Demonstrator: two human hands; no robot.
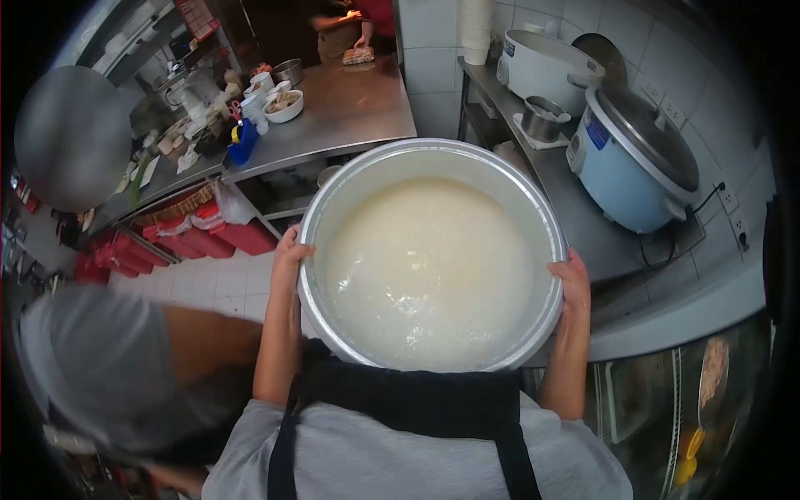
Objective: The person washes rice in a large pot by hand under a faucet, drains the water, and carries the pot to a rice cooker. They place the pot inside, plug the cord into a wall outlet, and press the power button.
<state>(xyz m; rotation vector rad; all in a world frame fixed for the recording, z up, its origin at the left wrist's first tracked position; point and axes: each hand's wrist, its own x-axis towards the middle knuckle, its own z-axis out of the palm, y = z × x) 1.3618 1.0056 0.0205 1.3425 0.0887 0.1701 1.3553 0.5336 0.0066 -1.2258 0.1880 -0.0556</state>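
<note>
A big round aluminium pot (310, 208) is held up in front of my body. Cloudy, whitish liquid (433, 267) fills much of it, with light glinting off the surface; whatever lies under the liquid cannot be made out. My left hand (290, 252) grips the rim on the left side, thumb over the edge. On the opposite side, my right hand (572, 275) holds the rim in the same way. The fingers of both hands are partly hidden behind the pot's outer wall.
A blue rice cooker (621, 167) with a lid and a white cooker (542, 71) stand on the right-hand metal shelf (575, 200). Ahead is a steel counter (350, 108) with a bowl of food (284, 106). A co-worker (100, 367) is close on my left; red bins (250, 236) sit under the counter.
</note>
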